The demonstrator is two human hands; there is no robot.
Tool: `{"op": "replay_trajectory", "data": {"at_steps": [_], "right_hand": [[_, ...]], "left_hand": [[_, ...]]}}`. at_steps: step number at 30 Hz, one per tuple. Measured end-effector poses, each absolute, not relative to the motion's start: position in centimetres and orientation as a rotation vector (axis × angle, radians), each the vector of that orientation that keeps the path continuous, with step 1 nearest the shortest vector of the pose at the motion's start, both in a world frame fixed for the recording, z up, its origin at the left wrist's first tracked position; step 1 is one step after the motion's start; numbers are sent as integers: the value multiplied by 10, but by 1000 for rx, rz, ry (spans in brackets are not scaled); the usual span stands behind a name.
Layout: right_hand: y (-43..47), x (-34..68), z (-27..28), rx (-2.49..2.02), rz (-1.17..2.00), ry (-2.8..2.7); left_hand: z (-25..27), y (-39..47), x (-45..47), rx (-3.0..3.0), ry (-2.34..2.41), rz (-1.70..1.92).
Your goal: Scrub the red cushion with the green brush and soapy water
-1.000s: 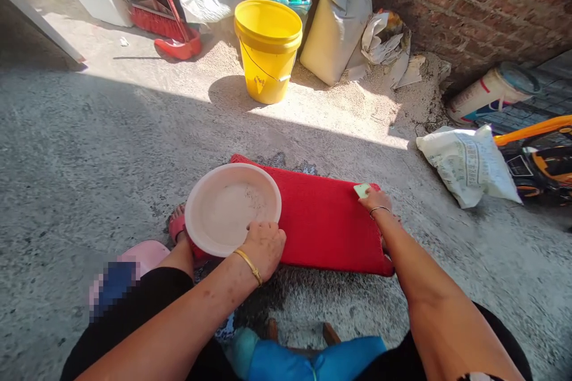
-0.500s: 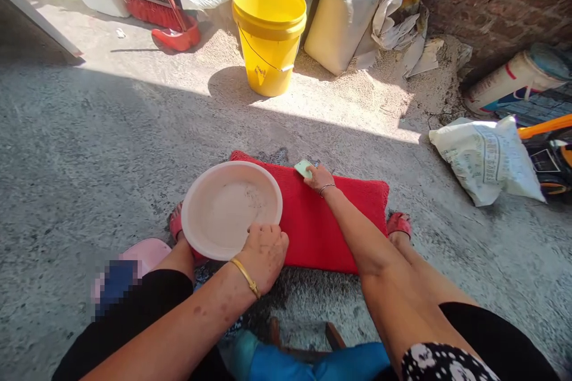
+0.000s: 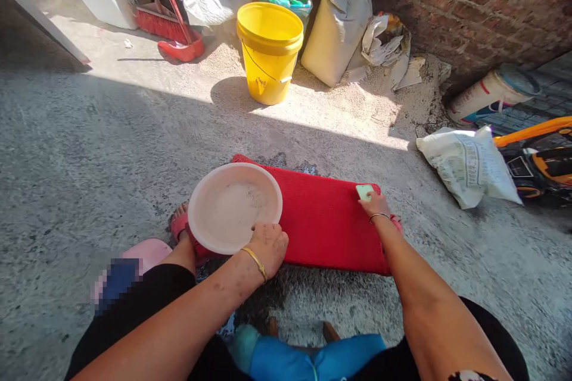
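Observation:
A red cloth [image 3: 328, 223] is spread over a low, flat support between my feet. On its left end stands a pale pink plastic basin [image 3: 230, 211] of cloudy liquid with dark specks. My left hand [image 3: 269, 247] is closed at the basin's near right rim; its fingertips are partly hidden. At the far right corner of the cloth my right hand [image 3: 374, 203] grips a flat pale green bar [image 3: 364, 191] with rounded corners. The bar lies against the cloth, and I cannot make out exactly what it is.
Ahead stands a yellow bucket [image 3: 269, 59], with sacks [image 3: 337, 30] and a brick wall [image 3: 447, 6] behind. A red broom and dustpan [image 3: 183, 47] lean near a white box [image 3: 109, 3]. To the right lie a white bag [image 3: 469, 164] and an orange-handled machine [image 3: 545, 161].
My right hand has slid the pale green bar rightward along the cloth, from the middle of its far edge to the far right corner. My left hand stays at the basin rim.

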State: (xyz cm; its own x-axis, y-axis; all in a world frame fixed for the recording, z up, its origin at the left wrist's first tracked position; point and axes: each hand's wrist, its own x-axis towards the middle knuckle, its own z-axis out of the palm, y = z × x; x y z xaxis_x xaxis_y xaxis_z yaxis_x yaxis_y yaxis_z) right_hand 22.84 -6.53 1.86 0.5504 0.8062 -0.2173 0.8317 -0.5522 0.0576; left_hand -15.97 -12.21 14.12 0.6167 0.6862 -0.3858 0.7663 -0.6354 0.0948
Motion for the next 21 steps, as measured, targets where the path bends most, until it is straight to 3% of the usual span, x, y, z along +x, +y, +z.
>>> {"op": "replay_trajectory", "data": {"at_steps": [6,10,16,21], "right_hand": [[3,53,13,1923,-382,2208],[9,7,8,1714,-414,2336],[-31,141,1,2127,-498,2027],[-110,279,19,2572,-361,1270]], "left_hand": [[151,-119,-160,2546,1187,-478],[155,-117,-160,2581,1219,-433],[152,-118,-160,2584,1175,-481],[151,-120,-161,2559,1191,-461]]}}
